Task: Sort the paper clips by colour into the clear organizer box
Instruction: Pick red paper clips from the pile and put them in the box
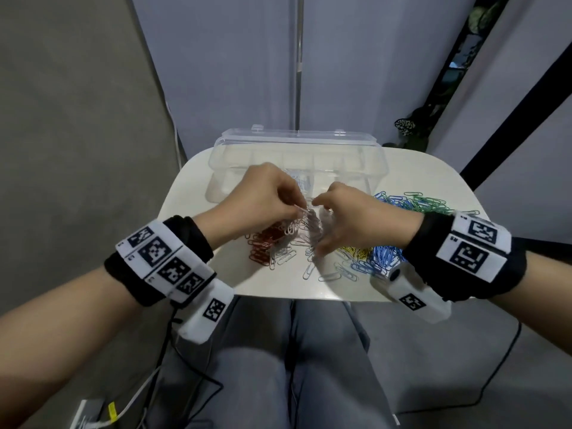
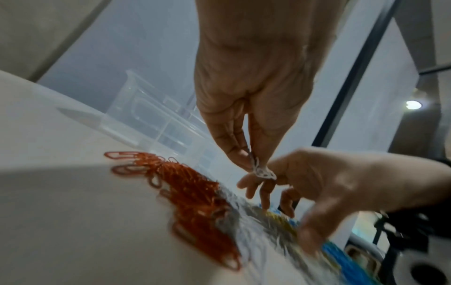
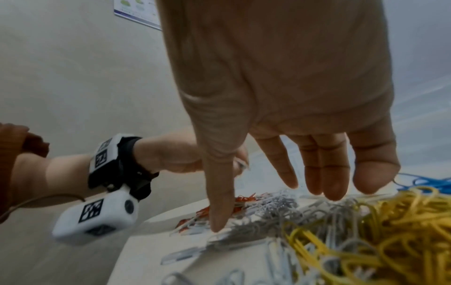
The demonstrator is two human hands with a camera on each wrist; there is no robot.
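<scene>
White clips (image 2: 262,170) pinched in left hand (image 1: 263,199); right hand (image 1: 356,224) spread, empty. Below pinch, tangled pile (image 1: 297,243); could snag, dragging red clips (image 1: 263,246) along.

Light: you have soft, even, dimmish indoor light; a small bright lamp (image 2: 414,104) glows in the left wrist view.
Blur: your heap of red wire paper clips (image 2: 192,194) smears near the lens.
Edges: both wrist views bend strongly.

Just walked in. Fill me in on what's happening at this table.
A person is sorting coloured paper clips on a small white table. The left hand pinches a few white clips in its grip above the pile. The right hand hovers open over the white clips beside it. Red clips, yellow clips, blue clips and green clips lie loose. The clear organizer box sits open behind, with some white clips inside.
</scene>
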